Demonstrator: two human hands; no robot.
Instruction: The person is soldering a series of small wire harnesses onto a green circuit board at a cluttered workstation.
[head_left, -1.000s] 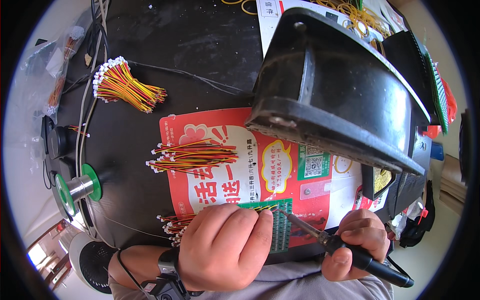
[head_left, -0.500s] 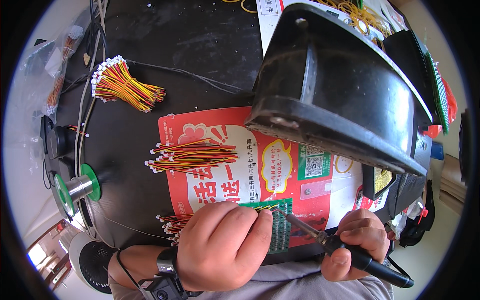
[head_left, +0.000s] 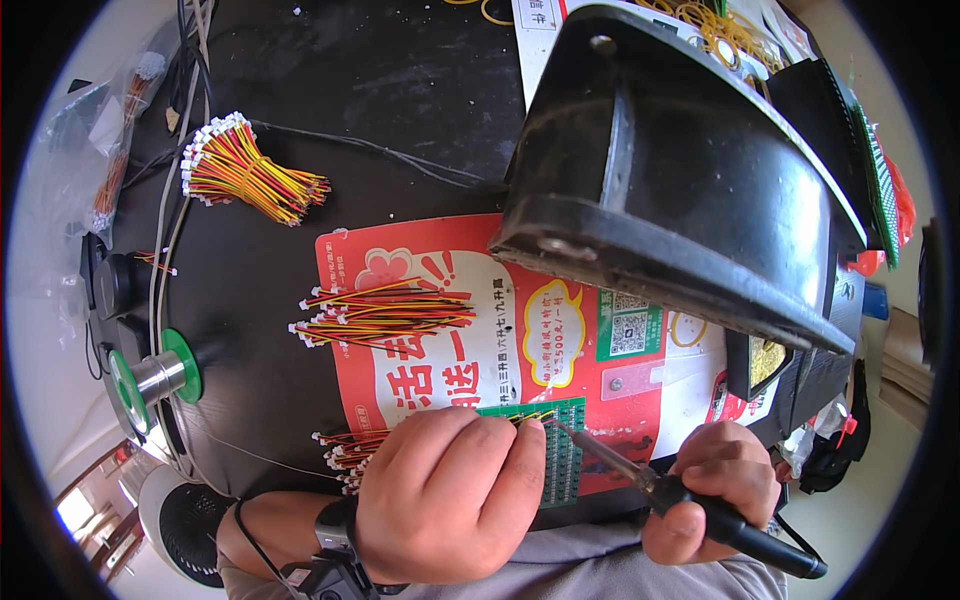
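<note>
My left hand (head_left: 450,495) is closed, its fingertips pressed together over a green circuit board (head_left: 563,465); what it pinches is hidden. Thin yellow wire ends (head_left: 535,416) show on the board beside the fingertips. With my right hand (head_left: 725,470) I grip a black-handled soldering iron (head_left: 700,500), its tip pointing left and reaching the board next to my left index finger. Several wires with white connectors (head_left: 350,455) stick out to the left from behind my left hand. A thin strand runs from a solder spool (head_left: 160,378) toward that hand.
A red printed sheet (head_left: 340,260) lies under the board and a loose pile of red, yellow and black wires (head_left: 400,312). A tied wire bundle (head_left: 255,175) rests farther back on the left. One large black housing (head_left: 680,180) overhangs the right side. Cables (head_left: 165,250) run along the left.
Almost nothing differs. My right hand and the soldering iron have shifted very slightly; the left hand keeps its place at the board.
</note>
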